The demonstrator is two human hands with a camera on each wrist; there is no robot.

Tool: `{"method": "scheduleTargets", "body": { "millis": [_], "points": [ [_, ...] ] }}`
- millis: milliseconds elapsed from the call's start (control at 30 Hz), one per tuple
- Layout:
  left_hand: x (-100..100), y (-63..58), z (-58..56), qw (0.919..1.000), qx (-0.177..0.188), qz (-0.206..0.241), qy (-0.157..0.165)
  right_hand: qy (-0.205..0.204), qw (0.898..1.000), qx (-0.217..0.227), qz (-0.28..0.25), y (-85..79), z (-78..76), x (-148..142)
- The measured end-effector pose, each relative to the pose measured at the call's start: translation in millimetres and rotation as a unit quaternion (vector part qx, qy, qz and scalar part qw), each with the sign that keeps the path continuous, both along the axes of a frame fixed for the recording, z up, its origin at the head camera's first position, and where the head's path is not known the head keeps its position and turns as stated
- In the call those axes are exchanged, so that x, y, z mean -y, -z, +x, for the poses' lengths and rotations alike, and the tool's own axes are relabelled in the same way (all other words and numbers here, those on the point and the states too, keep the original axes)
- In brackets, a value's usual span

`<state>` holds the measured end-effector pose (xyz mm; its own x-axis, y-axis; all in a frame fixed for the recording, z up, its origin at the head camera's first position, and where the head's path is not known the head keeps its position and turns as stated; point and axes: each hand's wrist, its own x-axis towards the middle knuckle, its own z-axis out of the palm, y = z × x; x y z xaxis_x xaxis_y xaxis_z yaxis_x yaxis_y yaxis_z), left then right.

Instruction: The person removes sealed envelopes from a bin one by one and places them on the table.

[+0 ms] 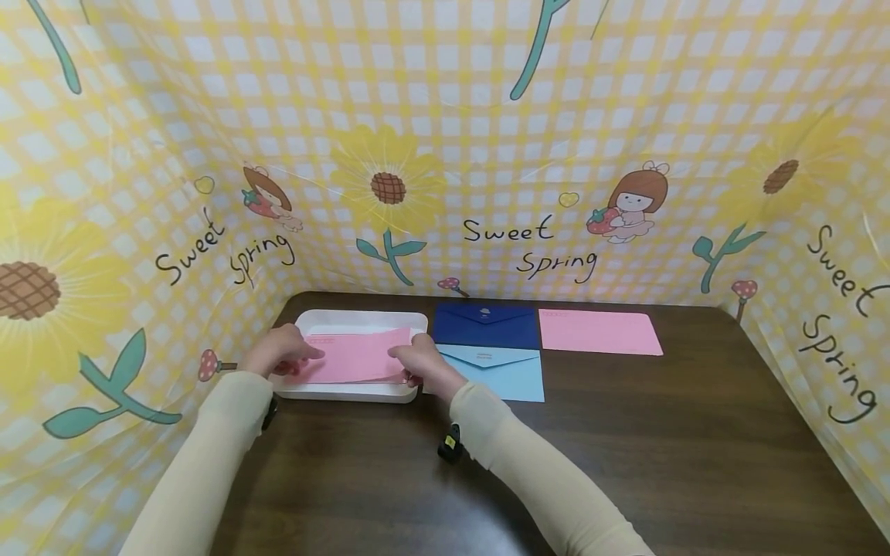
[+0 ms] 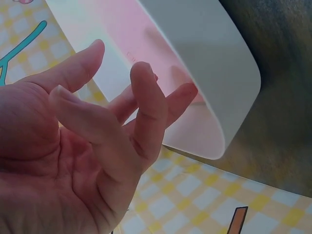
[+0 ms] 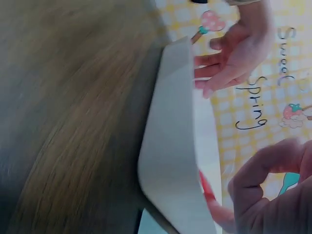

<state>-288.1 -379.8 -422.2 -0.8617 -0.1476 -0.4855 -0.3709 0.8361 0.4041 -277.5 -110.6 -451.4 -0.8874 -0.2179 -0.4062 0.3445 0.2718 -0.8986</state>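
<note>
A pink envelope (image 1: 358, 357) lies over the white tray (image 1: 348, 394) at the table's back left, its right end slightly raised. My left hand (image 1: 281, 351) is at the envelope's left end. In the left wrist view, that hand's fingers (image 2: 148, 109) are spread and loosely bent, some reaching past the tray's rim, and the thumb stands apart. My right hand (image 1: 427, 361) pinches the envelope's right end, thumb on top and fingers curled below. In the right wrist view, pink shows by its fingertip at the tray wall (image 3: 168, 136).
Right of the tray lie a dark blue envelope (image 1: 487, 328) and a light blue envelope (image 1: 497, 374), one in front of the other. Another pink envelope (image 1: 601, 332) lies farther right. A yellow checked cloth (image 1: 459, 116) hangs around the back and sides of the brown table (image 1: 626, 440).
</note>
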Motion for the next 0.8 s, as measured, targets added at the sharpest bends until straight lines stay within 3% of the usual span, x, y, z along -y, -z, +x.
{"method": "scheduleTargets", "body": {
  "millis": [633,800],
  "points": [
    [0.0,1.8,-1.7,0.9999,-0.011,-0.006,0.002,-0.061,0.997,-0.036,-0.014,19.5,-4.4,-6.6],
    [2.7,1.4,-1.4,0.9994,-0.017,-0.021,0.020,-0.057,0.998,-0.035,-0.014,22.7,-4.1,-8.1]
  ]
}}
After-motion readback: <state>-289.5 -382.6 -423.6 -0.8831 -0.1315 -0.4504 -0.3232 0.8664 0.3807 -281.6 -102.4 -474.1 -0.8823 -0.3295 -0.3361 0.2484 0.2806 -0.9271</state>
